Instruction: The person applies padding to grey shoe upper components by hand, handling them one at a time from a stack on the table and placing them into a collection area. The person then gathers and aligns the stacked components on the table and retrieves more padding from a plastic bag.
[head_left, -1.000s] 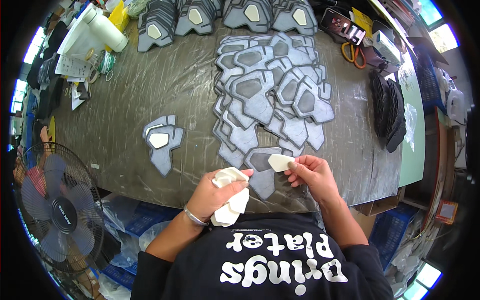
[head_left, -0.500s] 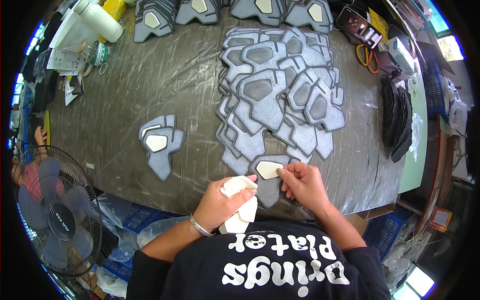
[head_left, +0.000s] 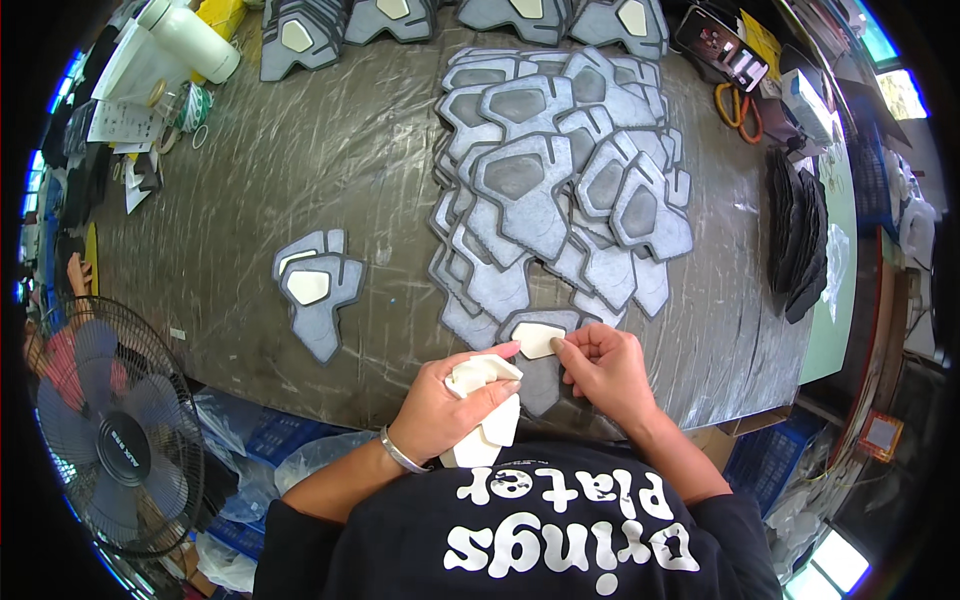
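My right hand [head_left: 612, 372] pinches the right edge of a cream-white, many-sided pad [head_left: 536, 341] between thumb and fingers. That pad lies over the outlined patch of a grey, dark-edged cut piece [head_left: 543, 390] at the table's near side. My left hand [head_left: 432, 412] is closed on several loose cream-white pads [head_left: 484, 444], its index fingertip close to the pad's left edge. Just beyond, a large heap of similar grey pieces [head_left: 515, 180] overlaps, their patches bare. Off to the left, a small pile of grey pieces [head_left: 322, 335] has white pads on them.
Stacks of padded grey pieces [head_left: 300, 60] line the far edge. Orange-handled scissors [head_left: 738, 112] and a phone [head_left: 722, 48] lie far right, black pieces [head_left: 797, 235] nearer. A white bottle [head_left: 195, 40] stands far left. A fan [head_left: 120, 430] is at near left, beside a person's hand [head_left: 78, 274].
The view has shifted slightly. My left hand has edged a little to the right, its index fingertip nearer the pad on the grey piece. My right hand keeps its pinch.
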